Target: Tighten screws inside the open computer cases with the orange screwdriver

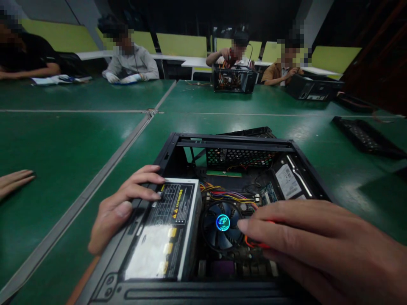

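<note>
An open black computer case [152,292] lies on the table in front of me. A power supply unit [182,224] with a black label and white edge sits along its left side. My left hand [124,203] grips it there, fingertips on the label and thumb at the case's side. In the middle is a round CPU fan [222,226] with a shiny blue sticker. Just right of the fan, my right hand [305,237] is closed around a red-orange cable [252,242], mostly hidden beneath the fingers. Colourful wires [222,192] run behind the fan.
A labelled metal drive [288,180] sits at the case's right. Behind the case lies a black panel [257,132]; another black part [369,135] is farther right. Across the green table [79,140], people sit, two with computer cases [233,80]. Another person's hand [15,183] rests at left.
</note>
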Tool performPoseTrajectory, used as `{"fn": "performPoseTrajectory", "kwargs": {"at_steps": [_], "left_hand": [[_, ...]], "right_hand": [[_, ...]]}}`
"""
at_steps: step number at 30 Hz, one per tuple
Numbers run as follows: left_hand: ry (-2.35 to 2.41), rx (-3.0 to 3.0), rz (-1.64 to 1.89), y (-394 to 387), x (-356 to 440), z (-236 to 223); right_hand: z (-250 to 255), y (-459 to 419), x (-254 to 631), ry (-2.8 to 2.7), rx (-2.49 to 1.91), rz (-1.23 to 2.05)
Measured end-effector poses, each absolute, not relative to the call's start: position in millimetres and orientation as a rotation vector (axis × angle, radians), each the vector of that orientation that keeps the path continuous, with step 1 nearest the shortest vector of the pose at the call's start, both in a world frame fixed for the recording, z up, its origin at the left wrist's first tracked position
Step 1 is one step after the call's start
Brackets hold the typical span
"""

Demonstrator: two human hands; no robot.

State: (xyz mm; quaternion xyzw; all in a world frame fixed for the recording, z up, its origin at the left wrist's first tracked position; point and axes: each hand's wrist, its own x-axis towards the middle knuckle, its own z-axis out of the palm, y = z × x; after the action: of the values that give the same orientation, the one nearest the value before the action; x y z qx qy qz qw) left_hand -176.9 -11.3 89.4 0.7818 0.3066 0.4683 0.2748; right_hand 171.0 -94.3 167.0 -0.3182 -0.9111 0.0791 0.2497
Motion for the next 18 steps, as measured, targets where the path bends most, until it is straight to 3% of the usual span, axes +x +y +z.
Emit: {"fn": "performPoseTrajectory", "kwargs": {"at_steps": [8, 18], "left_hand": [[0.814, 2.082, 1.278, -14, -173, 91], [0.815, 2.048, 1.324, -20, -167, 95]], "right_hand": [[176, -99, 169, -2.355, -0.995, 0.365], [182, -76, 125, -2.480, -0.781, 0.472]]}}
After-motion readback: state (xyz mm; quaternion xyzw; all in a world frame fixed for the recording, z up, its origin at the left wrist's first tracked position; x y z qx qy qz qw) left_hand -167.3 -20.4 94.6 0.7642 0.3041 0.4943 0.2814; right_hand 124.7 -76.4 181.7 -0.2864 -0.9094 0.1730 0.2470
